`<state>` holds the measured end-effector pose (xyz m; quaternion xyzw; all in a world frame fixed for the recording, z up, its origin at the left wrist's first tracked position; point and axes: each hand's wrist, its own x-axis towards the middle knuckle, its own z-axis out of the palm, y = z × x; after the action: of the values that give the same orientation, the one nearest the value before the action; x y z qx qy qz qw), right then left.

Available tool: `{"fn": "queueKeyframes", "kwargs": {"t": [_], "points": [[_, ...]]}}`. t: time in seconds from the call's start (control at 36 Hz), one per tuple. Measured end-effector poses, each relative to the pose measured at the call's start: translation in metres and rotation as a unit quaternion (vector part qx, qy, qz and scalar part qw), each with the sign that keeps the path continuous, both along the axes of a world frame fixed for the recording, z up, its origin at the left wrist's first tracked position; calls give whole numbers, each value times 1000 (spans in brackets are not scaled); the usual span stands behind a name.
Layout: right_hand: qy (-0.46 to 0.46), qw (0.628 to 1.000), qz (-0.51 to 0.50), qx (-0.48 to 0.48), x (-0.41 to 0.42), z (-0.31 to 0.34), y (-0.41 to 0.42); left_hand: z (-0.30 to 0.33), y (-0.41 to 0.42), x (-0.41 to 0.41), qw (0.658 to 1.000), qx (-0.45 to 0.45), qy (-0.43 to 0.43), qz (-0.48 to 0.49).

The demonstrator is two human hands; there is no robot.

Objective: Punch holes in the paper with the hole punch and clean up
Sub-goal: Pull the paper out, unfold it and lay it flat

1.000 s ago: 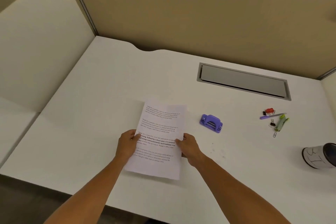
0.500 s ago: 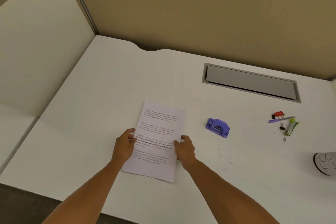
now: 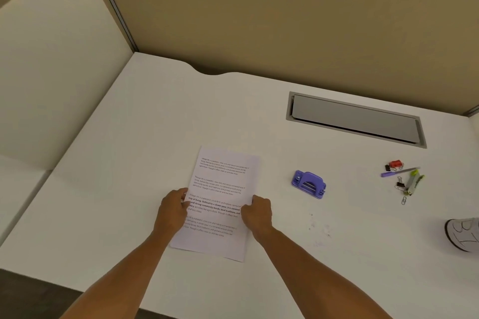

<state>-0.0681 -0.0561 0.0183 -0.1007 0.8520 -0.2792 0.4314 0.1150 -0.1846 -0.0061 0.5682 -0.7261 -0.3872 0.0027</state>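
A printed white sheet of paper [image 3: 220,189] lies on the white desk [image 3: 129,150] in front of me. My left hand [image 3: 172,211] grips its left edge and my right hand [image 3: 256,212] grips its right edge, both about halfway down the sheet. A purple hole punch [image 3: 309,184] sits on the desk to the right of the paper, apart from both hands. Small paper specks [image 3: 318,228] are scattered on the desk below the punch.
At the right lie a red binder clip [image 3: 396,163], a purple pen [image 3: 399,172], a green highlighter [image 3: 414,182] and a paper clip [image 3: 403,200]. A grey-white cup [image 3: 462,234] lies at the right edge. A grey cable hatch [image 3: 355,119] is set in the desk. Beige partitions stand behind and left.
The paper has settled flatter onto the desk with both hands still on its edges. The view has shifted slightly left, so the items at the right sit nearer the frame edge.
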Motion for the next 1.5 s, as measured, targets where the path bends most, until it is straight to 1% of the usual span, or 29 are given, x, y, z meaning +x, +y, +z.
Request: {"fn": "queueKeyframes", "kwargs": {"t": [0.08, 0.14, 0.25, 0.31, 0.36, 0.47, 0.61, 0.75, 0.92, 1.06, 1.11, 1.17, 1.22, 1.25, 1.28, 1.31, 1.33, 1.39, 1.44, 1.5], "points": [[-10, 1000, 5, 6, -1, 2, 0, -2, -2, 2, 999, -7, -25, -23], [-19, 1000, 4, 0, -4, 0, 0, -4, -1, 3, 997, -21, -60, -49], [-14, 1000, 10, -2, -13, 2, 6, -3, 7, 0, 978, -88, -153, -108], [7, 1000, 21, 4, -20, 3, 12, -2, 13, -3, 966, -127, -164, -154], [48, 998, 39, 18, -28, 3, 20, -1, 21, -8, 959, -146, -156, -186], [145, 986, 67, 48, -50, 1, 44, 3, 40, -19, 959, -157, -124, -203], [196, 973, 82, 92, -87, 4, 69, 3, 61, -27, 962, -155, -78, -210], [212, 968, 113, 72, -117, 2, 86, 2, 76, -41, 967, -143, -45, -207], [198, 972, 123, 31, -135, 1, 94, 4, 85, -50, 964, -150, -34, -216], [181, 972, 153, -3, -152, 0, 102, 8, 97, -59, 963, -162, -13, -215], [170, 975, 140, -14, -160, 0, 111, 8, 106, -63, 964, -150, 20, -217], [174, 973, 148, -14, -169, -1, 125, 10, 118, -69, 965, -108, 74, -225], [204, 960, 193, -11, -177, -4, 142, 13, 132, -76, 965, -3, 131, -228], [230, 946, 227, -4, -181, -7, 152, 13, 139, -79, 959, 48, 145, -237], [255, 930, 266, 11, -185, -10, 162, 13, 148, -81, 952, 78, 147, -258], [270, 912, 305, 37, -189, -14, 173, 10, 156, -83, 945, 71, 135, -291], [280, 896, 338, 70, -192, -19, 184, 3, 165, -86, 937, 36, 114, -328], [299, 867, 379, 121, -197, -27, 206, -12, 179, -91, 920, -53, 32, -388], [313, 850, 397, 147, -198, -35, 225, -22, 189, -101, 910, -114, -70, -392], [320, 840, 410, 153, -198, -42, 236, -28, 197, -113, 910, -140, -114, -373]]}}
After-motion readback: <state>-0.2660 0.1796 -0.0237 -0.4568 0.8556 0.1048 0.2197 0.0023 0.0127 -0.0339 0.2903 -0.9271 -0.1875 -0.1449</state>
